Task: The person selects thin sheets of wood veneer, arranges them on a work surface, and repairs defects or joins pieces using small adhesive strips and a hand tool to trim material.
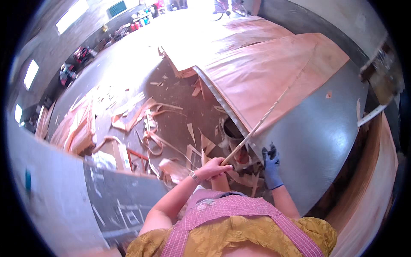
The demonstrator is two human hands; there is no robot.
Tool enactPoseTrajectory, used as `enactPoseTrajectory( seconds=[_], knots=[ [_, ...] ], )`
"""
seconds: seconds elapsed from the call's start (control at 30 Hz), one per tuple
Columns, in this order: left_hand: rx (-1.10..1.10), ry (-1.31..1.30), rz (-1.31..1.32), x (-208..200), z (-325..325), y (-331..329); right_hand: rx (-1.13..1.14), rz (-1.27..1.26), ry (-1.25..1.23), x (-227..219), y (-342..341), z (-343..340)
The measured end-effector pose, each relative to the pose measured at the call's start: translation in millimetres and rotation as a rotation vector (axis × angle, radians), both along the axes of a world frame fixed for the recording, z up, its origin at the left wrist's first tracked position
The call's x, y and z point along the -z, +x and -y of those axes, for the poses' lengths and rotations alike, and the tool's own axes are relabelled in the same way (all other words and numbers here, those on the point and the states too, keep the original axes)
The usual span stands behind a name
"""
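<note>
My left hand (212, 168), bare with a bracelet at the wrist, is closed around the near end of a long, thin, light-coloured stick (264, 118). The stick slants away to the far right, across a pinkish-tan veneer sheet (261, 81). That sheet lies on a large grey tabletop (323, 128) and has a slanted right edge. At the table's near left edge is my right hand (270, 167), in a blue glove with dark fingertips. Its fingers are extended, with no object visible in them.
Veneer strips and scraps (150, 128) litter the floor to the left. A bucket-like container (233, 128) stands below the table's edge. Stacked veneer (79, 122) lies at far left, and a grey board (124, 205) is near left. More layered sheets (364, 180) curve along the right.
</note>
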State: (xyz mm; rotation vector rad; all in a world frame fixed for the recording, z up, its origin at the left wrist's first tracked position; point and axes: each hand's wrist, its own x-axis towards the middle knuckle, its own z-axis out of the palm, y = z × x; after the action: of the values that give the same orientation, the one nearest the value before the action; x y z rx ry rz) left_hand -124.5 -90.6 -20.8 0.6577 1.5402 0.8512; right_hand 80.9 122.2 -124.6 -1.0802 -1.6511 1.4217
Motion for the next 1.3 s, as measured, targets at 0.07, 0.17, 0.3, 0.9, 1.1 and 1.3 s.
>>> enactPoseTrajectory(
  seconds=[0.07, 0.17, 0.3, 0.9, 1.1, 1.3],
  knots=[
    [0.070, 0.045, -0.069, 2, -2, -62, 0.097, 0.250, 0.165, -12, -51, -14],
    [0.070, 0.147, -0.317, 12, -13, -132, 0.259, 0.632, 0.285, -33, -124, -33],
    [0.107, 0.190, -0.446, 7, -48, -221, 0.365, 0.935, 0.119, -58, -216, -83],
    [0.372, 0.288, -0.440, 41, -345, -511, 0.718, -0.253, -0.014, -38, -404, -203],
    [0.639, 0.150, -0.581, 61, -412, -558, 0.418, -0.290, -0.113, -91, -558, -305],
    [0.615, 0.448, 0.046, 131, -418, -593, 0.170, -0.144, -0.210, -109, -704, -371]
  ],
)
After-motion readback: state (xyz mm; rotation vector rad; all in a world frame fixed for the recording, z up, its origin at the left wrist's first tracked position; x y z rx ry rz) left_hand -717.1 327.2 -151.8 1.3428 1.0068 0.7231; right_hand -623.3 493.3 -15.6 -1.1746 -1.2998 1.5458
